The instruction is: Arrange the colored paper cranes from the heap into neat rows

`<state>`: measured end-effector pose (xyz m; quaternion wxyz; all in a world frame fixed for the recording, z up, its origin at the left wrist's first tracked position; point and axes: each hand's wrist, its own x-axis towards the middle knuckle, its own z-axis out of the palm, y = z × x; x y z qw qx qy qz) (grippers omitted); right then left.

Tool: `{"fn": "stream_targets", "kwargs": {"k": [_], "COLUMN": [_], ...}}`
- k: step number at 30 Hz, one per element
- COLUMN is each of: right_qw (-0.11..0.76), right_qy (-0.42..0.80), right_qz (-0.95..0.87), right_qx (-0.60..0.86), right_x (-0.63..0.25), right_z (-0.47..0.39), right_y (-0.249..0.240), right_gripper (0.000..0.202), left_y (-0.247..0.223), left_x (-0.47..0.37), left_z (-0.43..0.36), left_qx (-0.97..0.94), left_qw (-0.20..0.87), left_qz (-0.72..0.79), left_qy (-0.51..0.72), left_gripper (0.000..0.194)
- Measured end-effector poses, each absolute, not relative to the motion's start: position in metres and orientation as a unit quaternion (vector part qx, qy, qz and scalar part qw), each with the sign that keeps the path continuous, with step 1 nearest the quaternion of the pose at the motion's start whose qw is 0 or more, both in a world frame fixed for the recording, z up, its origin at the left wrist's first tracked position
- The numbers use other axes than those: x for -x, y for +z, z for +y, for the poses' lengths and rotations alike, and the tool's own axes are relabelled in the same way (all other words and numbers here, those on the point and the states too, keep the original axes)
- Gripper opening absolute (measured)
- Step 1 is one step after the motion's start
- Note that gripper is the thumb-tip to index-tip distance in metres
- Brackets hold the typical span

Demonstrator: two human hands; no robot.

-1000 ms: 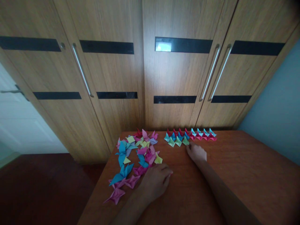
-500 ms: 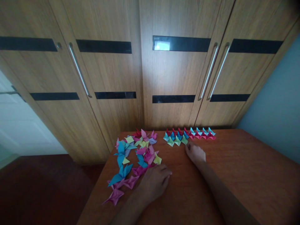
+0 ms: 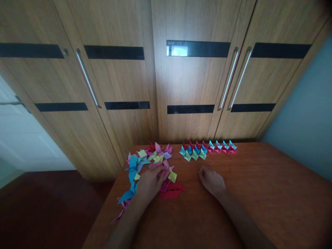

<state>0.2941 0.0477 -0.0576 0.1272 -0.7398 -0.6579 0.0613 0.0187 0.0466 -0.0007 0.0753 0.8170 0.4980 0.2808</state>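
Observation:
My left hand (image 3: 150, 183) reaches over a loose pile of folded paper pieces, its bent fingers at a pink piece (image 3: 166, 168); whether it grips one is hidden. A red folded paper (image 3: 172, 191) lies on the table beside that hand, and a yellow piece (image 3: 172, 175) is just above it. My right hand (image 3: 212, 180) rests on the table with its fingers curled, and what they hold, if anything, cannot be seen. Beyond it, green pieces (image 3: 194, 155) form the front row of an arrangement with blue, red and light blue ones.
A wooden table (image 3: 233, 211) carries everything. Blue papers (image 3: 132, 168) and pink ones lie along its left side. Behind the table's far edge stands a wooden wardrobe (image 3: 186, 128) with metal handles. A white door (image 3: 23, 145) is at the left.
My left hand has moved left and up onto the pile, uncovering the red paper. My right hand has drawn back from the green row toward me.

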Motion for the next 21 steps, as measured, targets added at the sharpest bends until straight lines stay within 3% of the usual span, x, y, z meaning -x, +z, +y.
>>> {"fn": "stream_targets", "kwargs": {"k": [11, 21], "right_qw": [0.166, 0.165], "right_qy": [0.11, 0.109], "right_qz": [-0.665, -0.674], "right_qx": [0.72, 0.711], "right_x": [-0.305, -0.305], "right_z": [0.049, 0.051], "right_y": [-0.057, -0.057], "right_gripper": [0.015, 0.014], "left_y": [0.019, 0.036], "left_x": [0.009, 0.078], "left_z": [0.044, -0.017], "left_qx": [-0.804, -0.702], "left_qw": [0.046, -0.015], "left_qz": [0.543, 0.692], "left_qy": [0.237, 0.165], "left_gripper": [0.026, 0.033]}}
